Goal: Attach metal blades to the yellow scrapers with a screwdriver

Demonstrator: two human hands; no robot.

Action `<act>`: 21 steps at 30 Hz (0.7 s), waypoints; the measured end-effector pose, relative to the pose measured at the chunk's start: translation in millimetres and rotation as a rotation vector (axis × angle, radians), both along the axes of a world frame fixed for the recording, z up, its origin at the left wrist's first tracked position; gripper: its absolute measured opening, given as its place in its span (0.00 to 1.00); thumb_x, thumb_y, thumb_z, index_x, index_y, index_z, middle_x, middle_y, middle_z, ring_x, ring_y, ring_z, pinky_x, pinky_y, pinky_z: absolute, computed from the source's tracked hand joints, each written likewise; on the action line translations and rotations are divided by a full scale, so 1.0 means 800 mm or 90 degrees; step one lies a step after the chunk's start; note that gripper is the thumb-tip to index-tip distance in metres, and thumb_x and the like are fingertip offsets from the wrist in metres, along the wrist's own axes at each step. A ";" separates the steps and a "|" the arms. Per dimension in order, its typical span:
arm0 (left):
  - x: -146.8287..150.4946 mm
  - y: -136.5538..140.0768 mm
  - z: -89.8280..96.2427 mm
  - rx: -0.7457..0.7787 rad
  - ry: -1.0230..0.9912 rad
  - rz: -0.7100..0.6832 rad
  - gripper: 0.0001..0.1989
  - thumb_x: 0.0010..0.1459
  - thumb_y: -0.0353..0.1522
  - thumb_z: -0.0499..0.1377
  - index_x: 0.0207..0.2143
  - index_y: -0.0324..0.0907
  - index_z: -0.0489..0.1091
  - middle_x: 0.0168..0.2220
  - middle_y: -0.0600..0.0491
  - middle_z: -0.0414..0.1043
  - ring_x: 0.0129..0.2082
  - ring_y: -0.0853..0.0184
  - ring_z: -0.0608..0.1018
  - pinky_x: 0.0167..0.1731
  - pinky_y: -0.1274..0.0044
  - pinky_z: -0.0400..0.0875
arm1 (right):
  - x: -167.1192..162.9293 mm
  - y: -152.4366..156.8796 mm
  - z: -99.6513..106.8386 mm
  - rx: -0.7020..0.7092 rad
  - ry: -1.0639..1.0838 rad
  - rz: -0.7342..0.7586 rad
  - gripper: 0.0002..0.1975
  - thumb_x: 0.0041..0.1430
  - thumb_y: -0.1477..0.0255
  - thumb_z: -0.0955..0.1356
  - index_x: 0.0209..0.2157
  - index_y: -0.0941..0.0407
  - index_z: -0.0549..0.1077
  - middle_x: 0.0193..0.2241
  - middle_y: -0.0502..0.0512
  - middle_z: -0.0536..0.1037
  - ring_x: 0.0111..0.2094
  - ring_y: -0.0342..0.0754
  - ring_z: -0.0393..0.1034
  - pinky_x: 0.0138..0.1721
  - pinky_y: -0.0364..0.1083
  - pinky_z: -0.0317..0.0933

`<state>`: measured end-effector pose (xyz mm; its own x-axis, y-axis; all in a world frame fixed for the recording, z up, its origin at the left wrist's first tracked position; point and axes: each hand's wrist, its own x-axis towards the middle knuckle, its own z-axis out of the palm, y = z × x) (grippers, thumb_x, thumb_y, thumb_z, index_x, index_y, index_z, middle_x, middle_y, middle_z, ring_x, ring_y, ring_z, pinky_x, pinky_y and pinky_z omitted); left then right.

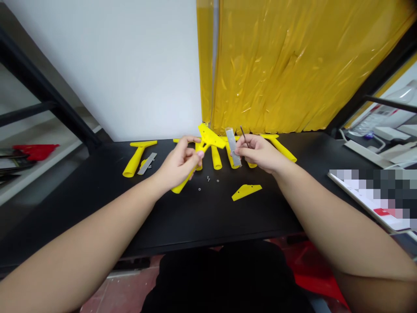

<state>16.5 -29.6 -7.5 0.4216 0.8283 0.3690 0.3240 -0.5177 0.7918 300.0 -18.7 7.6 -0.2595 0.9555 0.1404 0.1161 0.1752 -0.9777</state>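
Find nearest the front edge of the black tabletop (208, 221), with most room to move along the strip just inside it. Notice next a yellow clamp plate (246, 191) lying flat, then loose washers (218, 181) and tiny screws (208, 178), likely easy to brush away. See, raised above the tabletop, a yellow T-shaped scraper handle (211, 138), grasped near the neck by the left hand (180, 163); probably light, stiff, smooth plastic, best taken by the round shaft. See just beside its head a flat metal blade (231, 138), pinched by the right hand (257, 152) together with a thin dark rod (243, 134); likely stiff and perhaps sharp, so safer held by the faces. Expect less room behind, with yellow handles (216, 158) lined up before the white panel (146, 69) and yellow film (267, 65).
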 end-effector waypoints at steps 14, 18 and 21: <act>0.002 -0.007 0.008 0.145 0.201 -0.068 0.16 0.65 0.38 0.63 0.52 0.42 0.69 0.26 0.61 0.68 0.22 0.74 0.66 0.24 0.77 0.61 | 0.005 -0.005 0.007 -0.120 0.077 0.073 0.19 0.47 0.72 0.80 0.28 0.54 0.66 0.30 0.54 0.83 0.18 0.35 0.52 0.18 0.40 0.40; 0.001 -0.008 0.008 0.157 0.213 -0.064 0.16 0.65 0.38 0.63 0.52 0.41 0.70 0.26 0.60 0.68 0.22 0.74 0.66 0.25 0.78 0.61 | 0.004 -0.004 0.005 -0.127 0.074 0.069 0.19 0.47 0.72 0.80 0.29 0.54 0.67 0.31 0.55 0.83 0.18 0.35 0.53 0.18 0.40 0.40; 0.001 -0.008 0.009 0.154 0.223 -0.064 0.16 0.65 0.39 0.63 0.52 0.41 0.70 0.26 0.60 0.68 0.22 0.74 0.66 0.25 0.78 0.61 | 0.005 -0.003 0.005 -0.123 0.066 0.075 0.19 0.48 0.71 0.80 0.28 0.54 0.66 0.29 0.54 0.82 0.17 0.34 0.53 0.17 0.40 0.40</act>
<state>17.2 -36.0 -0.5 0.6295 0.6844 0.3678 0.4905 -0.7171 0.4951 303.8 -21.2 12.0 -0.3646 0.9311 -0.0103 0.0038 -0.0096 -0.9999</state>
